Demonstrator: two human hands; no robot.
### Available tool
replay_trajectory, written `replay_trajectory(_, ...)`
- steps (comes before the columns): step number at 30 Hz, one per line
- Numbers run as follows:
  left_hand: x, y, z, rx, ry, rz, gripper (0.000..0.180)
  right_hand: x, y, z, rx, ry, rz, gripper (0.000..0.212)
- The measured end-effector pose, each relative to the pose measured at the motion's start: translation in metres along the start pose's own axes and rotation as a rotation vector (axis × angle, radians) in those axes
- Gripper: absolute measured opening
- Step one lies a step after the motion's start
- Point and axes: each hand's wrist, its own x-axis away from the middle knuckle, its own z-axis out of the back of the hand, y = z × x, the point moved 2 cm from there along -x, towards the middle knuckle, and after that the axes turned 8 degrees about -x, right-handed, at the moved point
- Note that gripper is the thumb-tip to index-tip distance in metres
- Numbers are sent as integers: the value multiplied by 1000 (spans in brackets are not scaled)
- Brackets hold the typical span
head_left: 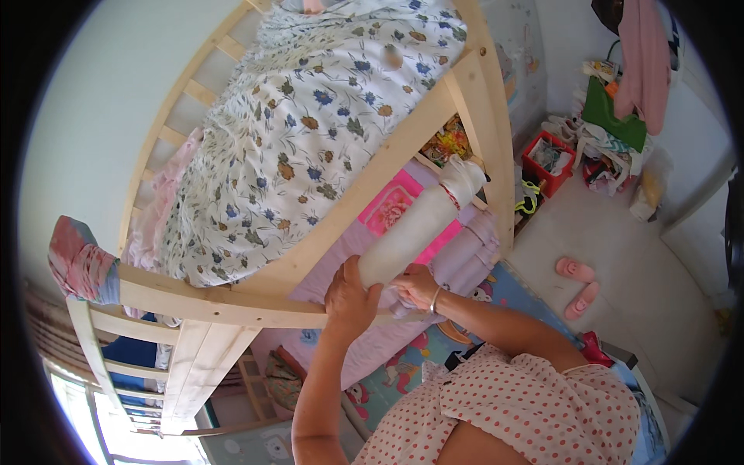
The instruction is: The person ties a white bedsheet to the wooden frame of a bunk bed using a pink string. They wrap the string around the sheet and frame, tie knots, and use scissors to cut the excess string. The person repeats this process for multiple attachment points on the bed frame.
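A long white cloth-covered roll [407, 236] has its near end between the two hands and slants up and to the right from them, with a red tie [451, 198] around it close to the bunched far end. The left hand [353, 298] is curled around the left side of that near end, thumb toward the person and fingers partly lost behind the roll. The right hand [417, 287], with a bracelet [435, 301] at the wrist, is bent in at the lower right side; its fingertips are hard to make out, so whether it pinches the cloth or only touches it cannot be told. Just below the left hand runs the wooden bunk-bed rail [232, 306], partly covered by that hand. Beyond the roll, a pink panel [390, 203] shows on the lower bunk, its middle hidden by the roll, and lilac bedding [465, 248] lies right of the grip. Up and left of the hands, a floral quilt [310, 120] covers the upper bunk, cut off at the top edge. Well to the right of the grip, pink slippers [575, 270] lie on the floor, and farther up stands a red bin [549, 164], its contents too small to identify.
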Motion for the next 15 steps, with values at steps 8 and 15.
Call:
replay_trajectory(8,-1,-5,8,92,-18,-38,52,-39,9,-34,-267,-281,22,31)
replay_trajectory(15,-13,-1,15,359,-63,80,39,-79,8,-16,34,-513,112,38)
